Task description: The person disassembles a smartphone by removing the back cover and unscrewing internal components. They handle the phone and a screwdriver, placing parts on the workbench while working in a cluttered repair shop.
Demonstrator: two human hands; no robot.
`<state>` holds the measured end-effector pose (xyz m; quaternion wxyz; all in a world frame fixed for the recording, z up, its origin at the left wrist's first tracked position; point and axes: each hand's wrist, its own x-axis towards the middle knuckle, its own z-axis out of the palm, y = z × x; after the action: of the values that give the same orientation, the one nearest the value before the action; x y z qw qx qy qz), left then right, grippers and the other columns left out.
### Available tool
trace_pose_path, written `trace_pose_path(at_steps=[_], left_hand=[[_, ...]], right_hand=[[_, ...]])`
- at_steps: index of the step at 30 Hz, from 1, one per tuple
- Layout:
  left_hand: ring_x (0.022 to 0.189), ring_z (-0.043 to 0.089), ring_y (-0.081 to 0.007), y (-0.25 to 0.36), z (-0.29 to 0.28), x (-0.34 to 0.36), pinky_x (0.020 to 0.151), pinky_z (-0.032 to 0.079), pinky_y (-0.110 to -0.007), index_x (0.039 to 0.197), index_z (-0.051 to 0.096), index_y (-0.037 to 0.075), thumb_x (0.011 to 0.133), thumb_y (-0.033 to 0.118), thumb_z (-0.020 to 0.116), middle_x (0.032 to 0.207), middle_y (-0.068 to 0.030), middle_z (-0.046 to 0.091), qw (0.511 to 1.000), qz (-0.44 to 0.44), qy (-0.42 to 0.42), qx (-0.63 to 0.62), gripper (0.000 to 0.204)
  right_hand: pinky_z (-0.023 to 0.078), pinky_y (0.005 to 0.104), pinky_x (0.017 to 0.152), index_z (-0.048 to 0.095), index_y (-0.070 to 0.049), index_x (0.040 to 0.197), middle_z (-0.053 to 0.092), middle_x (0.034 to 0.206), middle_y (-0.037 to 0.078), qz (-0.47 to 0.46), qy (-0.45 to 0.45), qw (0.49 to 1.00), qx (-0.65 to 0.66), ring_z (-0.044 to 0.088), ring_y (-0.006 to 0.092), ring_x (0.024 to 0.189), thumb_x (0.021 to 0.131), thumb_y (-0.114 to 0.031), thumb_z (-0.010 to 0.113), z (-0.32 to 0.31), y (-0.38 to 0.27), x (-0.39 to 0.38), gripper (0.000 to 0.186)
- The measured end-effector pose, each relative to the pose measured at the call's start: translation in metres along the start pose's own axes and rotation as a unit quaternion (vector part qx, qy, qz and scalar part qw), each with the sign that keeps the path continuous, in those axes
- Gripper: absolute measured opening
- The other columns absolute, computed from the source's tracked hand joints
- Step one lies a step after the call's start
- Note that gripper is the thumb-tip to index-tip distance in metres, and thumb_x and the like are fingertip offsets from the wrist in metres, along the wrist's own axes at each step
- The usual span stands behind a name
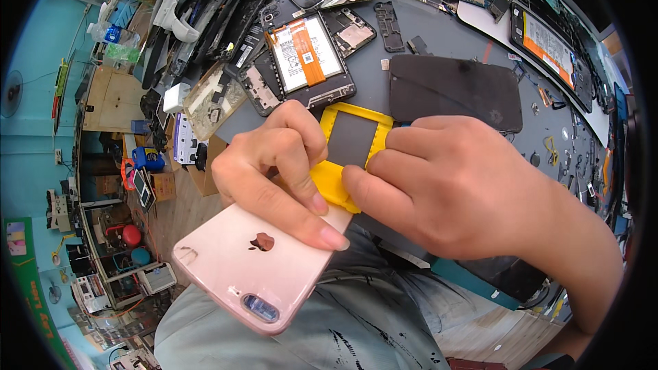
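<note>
Left hand (274,154) grasps a rose-gold smartphone (250,270), its thumb laid across the phone's back near the upper end; the fingers under the phone are hidden, so I cannot tell how they close. Right hand (469,185) is clenched on the right side of a yellow plastic frame (330,181), thumb tip against its lower part; whether anything small sits inside that fist, I cannot tell. Between the two hands, the frame leans with its lower end at the phone's upper edge, and grey shows through its rectangular window; the phone slants down and left from the grip, back upward, its camera window at the lower end, above grey trousers (205,322).

Just beyond the left hand, an opened smartphone with a white battery and orange flex cable (284,62) lies on the grey worktable (428,27); left of that, near the same hand, is a dirty beige panel (218,99). Just beyond the right hand rests a dark rectangular phone panel (452,92); farther off to its right lies another opened phone with an orange-and-white battery (546,48).
</note>
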<state>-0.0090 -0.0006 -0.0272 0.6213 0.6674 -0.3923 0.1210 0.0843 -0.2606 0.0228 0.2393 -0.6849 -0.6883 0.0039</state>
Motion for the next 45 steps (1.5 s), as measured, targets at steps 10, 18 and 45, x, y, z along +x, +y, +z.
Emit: trace_pose_path(at_steps=[10, 18, 45], left_hand=[[0.088, 0.05, -0.0214, 0.001, 0.005, 0.003, 0.072, 0.038, -0.034, 0.098, 0.095, 0.019, 0.074, 0.03, 0.094, 0.081, 0.0057, 0.063, 0.998, 0.009, 0.036, 0.049, 0.027], [0.096, 0.05, -0.0229, 0.01, 0.008, 0.01, 0.085, 0.04, -0.036, 0.095, 0.095, 0.023, 0.07, 0.03, 0.093, 0.092, 0.0044, 0.062, 0.996, -0.025, 0.048, 0.073, 0.026], [0.102, 0.056, -0.0229, 0.001, 0.014, 0.008, 0.091, 0.043, -0.035, 0.093, 0.094, 0.02, 0.074, 0.03, 0.091, 0.102, -0.0024, 0.061, 0.993, -0.05, 0.09, 0.066, 0.022]], right_hand=[[0.05, 0.0344, 0.057, 0.073, 0.007, 0.113, 0.059, 0.078, 0.004, -0.076, 0.03, 0.994, -0.079, 0.062, 0.02, 0.067, 0.078, -0.016, 0.07, 0.006, 0.01, 0.001, 0.042], [0.052, 0.036, 0.056, 0.062, -0.001, 0.085, 0.058, 0.072, 0.005, -0.064, 0.077, 0.988, -0.117, 0.062, 0.0221, 0.063, 0.08, -0.015, 0.072, 0.006, 0.007, 0.002, 0.018], [0.056, 0.0413, 0.053, 0.06, -0.006, 0.083, 0.062, 0.069, 0.006, -0.024, 0.093, 0.992, -0.078, 0.07, 0.0256, 0.064, 0.082, -0.016, 0.072, 0.014, 0.009, 0.0, 0.016]])
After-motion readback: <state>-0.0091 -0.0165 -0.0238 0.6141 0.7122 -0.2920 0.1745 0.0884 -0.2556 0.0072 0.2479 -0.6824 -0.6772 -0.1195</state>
